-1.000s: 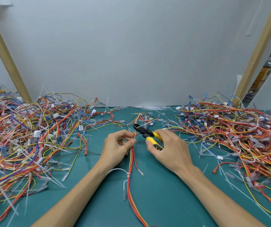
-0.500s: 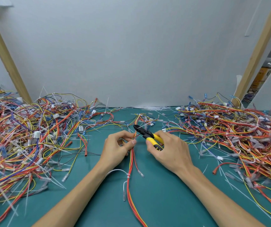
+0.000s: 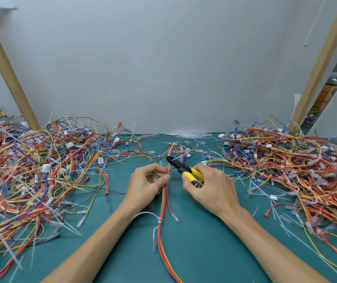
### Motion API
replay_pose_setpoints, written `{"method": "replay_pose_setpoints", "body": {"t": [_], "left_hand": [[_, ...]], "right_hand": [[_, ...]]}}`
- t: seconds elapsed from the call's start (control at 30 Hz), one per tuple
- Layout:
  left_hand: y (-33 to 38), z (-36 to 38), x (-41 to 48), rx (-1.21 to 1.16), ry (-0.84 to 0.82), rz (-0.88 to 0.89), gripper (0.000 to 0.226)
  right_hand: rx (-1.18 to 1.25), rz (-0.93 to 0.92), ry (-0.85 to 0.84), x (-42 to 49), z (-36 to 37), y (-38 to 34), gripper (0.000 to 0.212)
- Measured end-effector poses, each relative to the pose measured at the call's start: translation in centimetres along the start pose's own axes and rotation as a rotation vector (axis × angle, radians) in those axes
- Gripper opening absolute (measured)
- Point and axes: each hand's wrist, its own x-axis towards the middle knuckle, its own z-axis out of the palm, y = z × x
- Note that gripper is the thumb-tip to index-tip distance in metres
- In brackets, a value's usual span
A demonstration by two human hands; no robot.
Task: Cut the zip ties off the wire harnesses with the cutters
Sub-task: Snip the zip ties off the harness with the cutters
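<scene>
left hand (image 3: 145,185) pinches thin wire harness (image 3: 164,203) | right hand (image 3: 210,188) grips yellow-handled cutters (image 3: 184,169)

— What's where?
— One wire heap (image 3: 37,170) on my left, another (image 3: 290,166) on my right, both on the table (image 3: 204,252).
— Between them?
— My hands, pinching one harness (image 3: 164,201), cutters (image 3: 184,169) beside.
</scene>
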Motion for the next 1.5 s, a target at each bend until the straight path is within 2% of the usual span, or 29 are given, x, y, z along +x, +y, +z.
{"method": "replay_pose_setpoints", "body": {"t": [0.9, 1.5], "left_hand": [[0.17, 0.12, 0.21, 0.008, -0.004, -0.004, 0.012], [0.07, 0.11, 0.28, 0.002, -0.004, 0.005, 0.014]], "right_hand": [[-0.021, -0.003, -0.01, 0.31, 0.13, 0.26, 0.047], [-0.053, 0.013, -0.04, 0.29, -0.11, 0.07, 0.04]]}}
